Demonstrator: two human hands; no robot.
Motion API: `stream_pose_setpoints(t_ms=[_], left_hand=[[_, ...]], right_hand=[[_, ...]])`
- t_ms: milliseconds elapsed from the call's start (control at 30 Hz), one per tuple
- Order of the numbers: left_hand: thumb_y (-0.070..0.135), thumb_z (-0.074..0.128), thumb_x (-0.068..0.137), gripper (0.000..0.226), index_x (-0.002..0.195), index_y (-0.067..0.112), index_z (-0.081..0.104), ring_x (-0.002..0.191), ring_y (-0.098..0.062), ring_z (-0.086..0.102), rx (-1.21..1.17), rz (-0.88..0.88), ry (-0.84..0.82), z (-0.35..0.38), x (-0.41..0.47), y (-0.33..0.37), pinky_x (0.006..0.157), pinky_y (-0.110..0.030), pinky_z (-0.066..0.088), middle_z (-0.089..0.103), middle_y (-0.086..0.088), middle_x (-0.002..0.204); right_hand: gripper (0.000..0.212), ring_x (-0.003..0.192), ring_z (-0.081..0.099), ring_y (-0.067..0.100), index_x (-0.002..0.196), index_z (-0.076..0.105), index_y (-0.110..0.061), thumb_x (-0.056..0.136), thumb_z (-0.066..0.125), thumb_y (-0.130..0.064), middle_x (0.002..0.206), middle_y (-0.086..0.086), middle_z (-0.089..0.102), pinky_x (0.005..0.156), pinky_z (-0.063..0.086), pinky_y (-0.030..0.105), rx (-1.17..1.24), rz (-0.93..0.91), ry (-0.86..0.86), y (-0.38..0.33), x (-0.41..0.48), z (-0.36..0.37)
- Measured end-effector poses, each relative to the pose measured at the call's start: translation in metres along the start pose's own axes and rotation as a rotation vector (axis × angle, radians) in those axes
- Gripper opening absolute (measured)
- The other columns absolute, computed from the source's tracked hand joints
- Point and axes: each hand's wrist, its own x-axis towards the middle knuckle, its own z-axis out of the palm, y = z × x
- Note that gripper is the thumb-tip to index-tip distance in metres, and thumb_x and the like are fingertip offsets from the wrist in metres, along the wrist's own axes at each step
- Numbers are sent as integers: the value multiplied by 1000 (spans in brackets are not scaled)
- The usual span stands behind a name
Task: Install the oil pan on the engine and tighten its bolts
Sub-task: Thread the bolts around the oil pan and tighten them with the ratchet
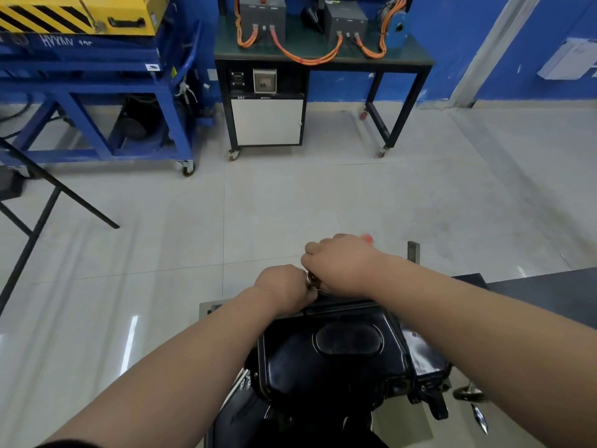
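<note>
The black oil pan point(329, 360) lies bottom-up on the engine point(290, 415) at the lower middle, with an oval embossed patch on its top. Both hands are at the pan's far edge. My right hand point(339, 263) is curled round a tool with a red handle tip point(367, 238) that pokes out beyond the knuckles. My left hand point(284, 286) is curled close beside it, its fingers at the tool's metal head point(311, 281). The bolt under the tool is hidden by the hands.
A dark worktop point(549, 286) lies to the right. A metal post point(413, 252) stands behind the engine. Across the tiled floor are a wheeled bench point(323, 59) with orange cables, a blue cart point(97, 92), and black stand legs point(48, 195) on the left.
</note>
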Motion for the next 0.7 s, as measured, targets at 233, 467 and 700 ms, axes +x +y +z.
stream_pose_setpoints(t_ms=[233, 467, 700], left_hand=[[28, 35, 88, 25, 81, 20, 57, 83, -25, 59, -114, -128, 38, -1, 2, -6, 65, -26, 37, 67, -4, 97], [38, 31, 93, 35, 77, 18, 55, 83, -27, 62, -44, -29, 65, 2, 7, -2, 60, -29, 35, 67, -8, 89], [30, 39, 86, 17, 77, 22, 51, 85, -26, 60, -112, -79, -6, -2, 8, -9, 64, -27, 38, 66, -5, 97]], right_hand=[[33, 69, 53, 25, 75, 56, -23, 89, 42, -49, 75, 1, 55, 53, 28, 27, 151, 330, -15, -11, 9, 2], [20, 98, 53, 25, 108, 55, -16, 89, 50, -20, 110, 5, 52, 76, 37, 36, -69, 3, 57, 4, 5, -2], [30, 61, 48, 22, 81, 63, -21, 88, 43, -43, 73, -1, 53, 49, 24, 24, 109, 309, -87, -10, 11, -1]])
